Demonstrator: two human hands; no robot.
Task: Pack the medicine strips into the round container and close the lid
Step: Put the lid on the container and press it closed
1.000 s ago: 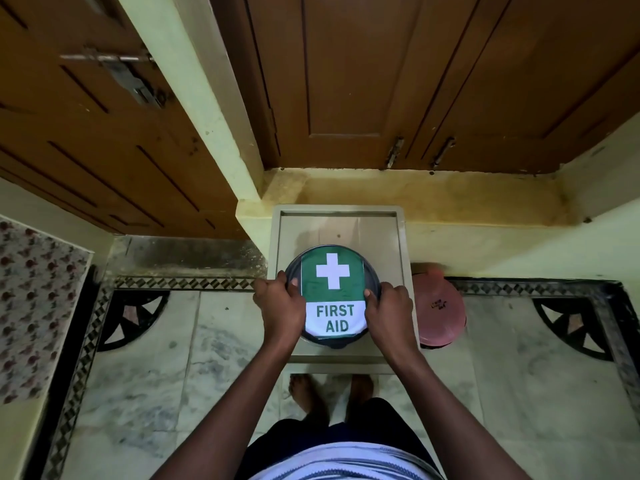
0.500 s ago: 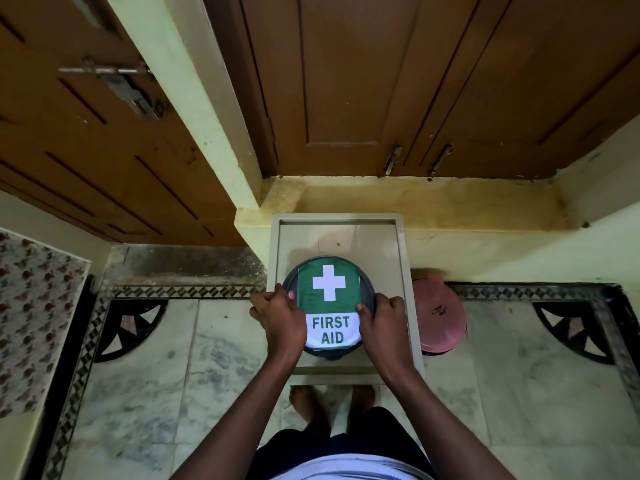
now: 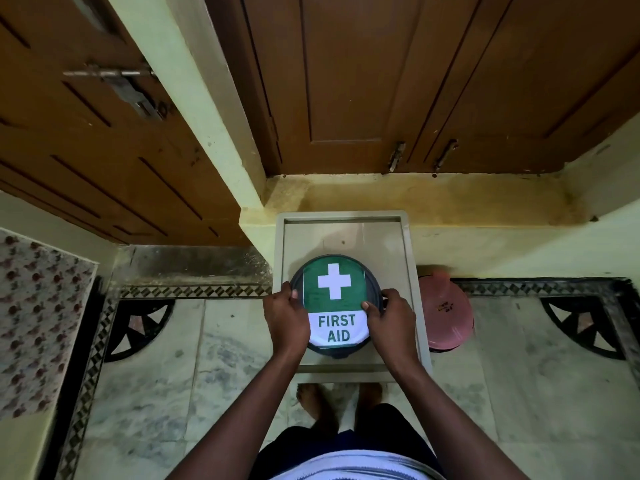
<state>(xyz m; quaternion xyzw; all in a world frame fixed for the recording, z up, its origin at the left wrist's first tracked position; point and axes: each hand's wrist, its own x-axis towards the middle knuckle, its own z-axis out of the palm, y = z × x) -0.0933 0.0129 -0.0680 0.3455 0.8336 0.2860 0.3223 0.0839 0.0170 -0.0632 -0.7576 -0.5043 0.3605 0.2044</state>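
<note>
A round dark container stands on a small beige table (image 3: 412, 271). Its lid (image 3: 334, 289) carries a green and white FIRST AID label with a white cross. My left hand (image 3: 285, 317) grips the lid's left rim. My right hand (image 3: 391, 317) grips the right rim, thumb on the label. The lid covers the container, so no medicine strips are visible.
A pink round object (image 3: 446, 313) lies on the floor right of the table. Brown wooden doors (image 3: 381, 81) and a yellow step stand behind it. A patterned cloth (image 3: 34, 320) is at the left. My bare feet (image 3: 339, 400) stand on marble floor below the table.
Both hands stay on the lid's rim. My right thumb has slid further up onto the label and the fingers have shifted round the rim. The camera has tilted slightly.
</note>
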